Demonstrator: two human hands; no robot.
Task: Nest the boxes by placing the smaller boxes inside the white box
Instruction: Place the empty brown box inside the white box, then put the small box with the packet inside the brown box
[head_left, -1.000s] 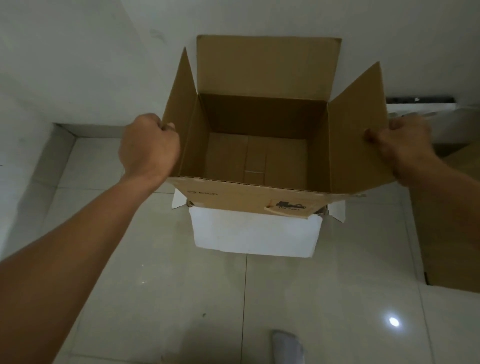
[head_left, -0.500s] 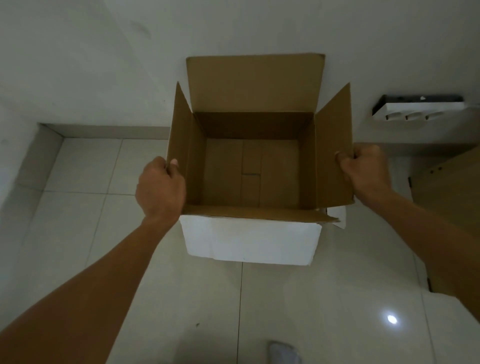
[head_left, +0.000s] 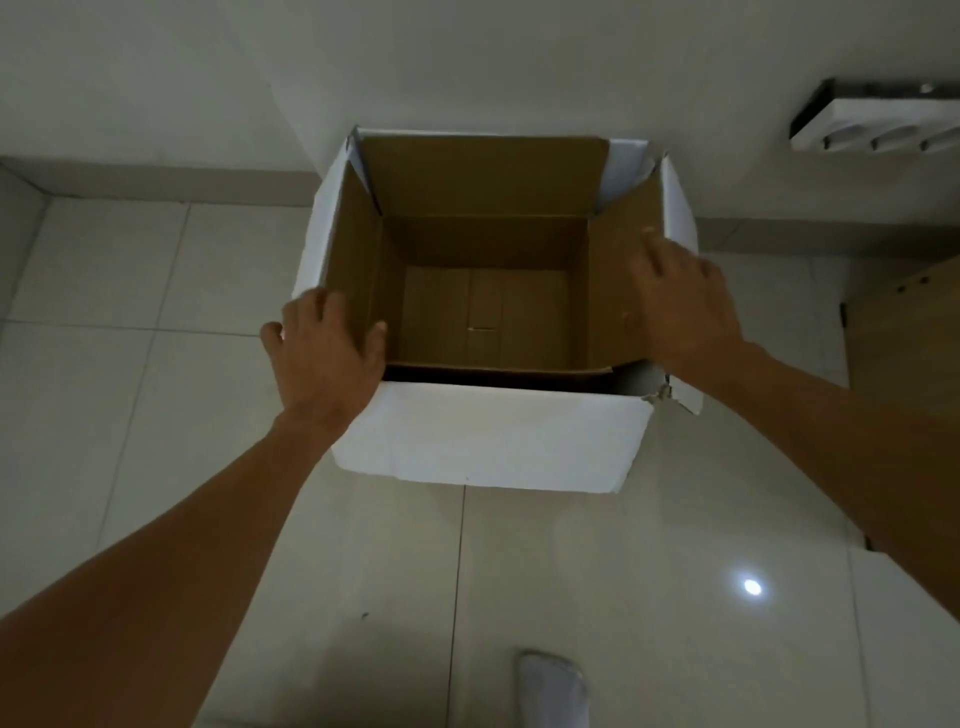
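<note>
An open brown cardboard box (head_left: 483, 312) sits down inside the white box (head_left: 493, 436), which stands on the tiled floor against the wall. The brown box is empty, its flaps standing up inside the white flaps. A dark gap shows between the two front walls. My left hand (head_left: 327, 358) clasps the left side, thumb inside the brown box and fingers outside the white wall. My right hand (head_left: 680, 306), blurred, lies with fingers spread against the brown box's right flap. The white box's front right corner is torn.
A white fixture with round sockets (head_left: 883, 124) hangs on the wall at the upper right. A wooden panel (head_left: 904, 364) stands at the right edge. My foot in a white sock (head_left: 553, 686) is on the floor tiles below the box.
The brown box has dropped from above the white box down into it. My right hand has let go of the right flap and opened; my left hand has shifted onto the left side.
</note>
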